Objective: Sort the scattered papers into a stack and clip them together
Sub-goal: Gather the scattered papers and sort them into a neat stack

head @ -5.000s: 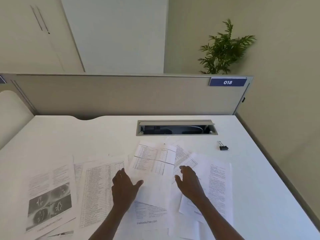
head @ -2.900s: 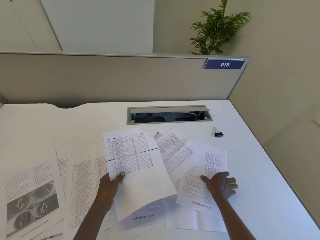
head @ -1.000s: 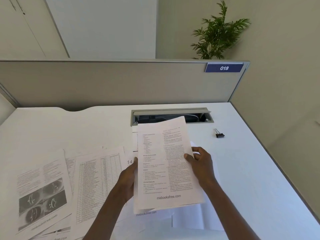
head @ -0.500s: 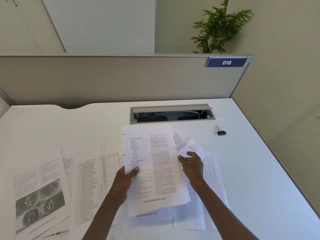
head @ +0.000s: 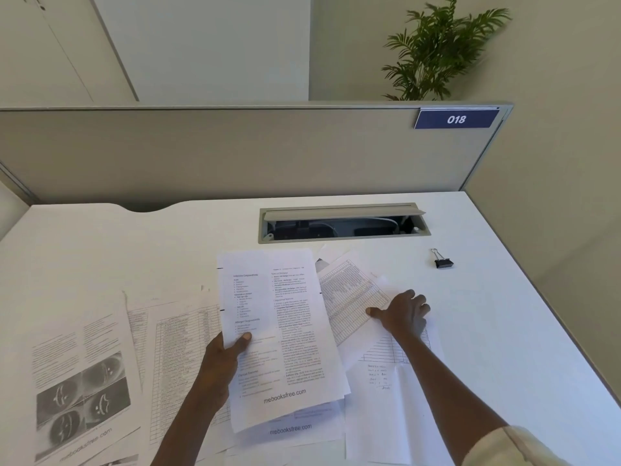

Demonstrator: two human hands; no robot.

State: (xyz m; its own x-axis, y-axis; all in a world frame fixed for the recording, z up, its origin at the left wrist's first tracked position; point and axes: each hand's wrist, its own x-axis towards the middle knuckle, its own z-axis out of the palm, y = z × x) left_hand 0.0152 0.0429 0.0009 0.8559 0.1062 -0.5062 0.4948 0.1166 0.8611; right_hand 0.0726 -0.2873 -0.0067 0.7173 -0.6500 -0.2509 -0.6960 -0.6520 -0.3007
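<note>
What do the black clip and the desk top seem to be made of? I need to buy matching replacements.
The small black binder clip looks like painted sheet metal, matte, with thin bright wire handles, probably steel. The white desk top looks like smooth laminate or melamine board with a soft, even sheen; what lies under that surface cannot be told.

You had a single head-worn view, looking forward and steeply down from close above the desk [head: 100, 250], facing the partition [head: 201, 153] at 12 o'clock; the wide lens also caught the plant [head: 440, 48] at 1 o'clock.
</note>
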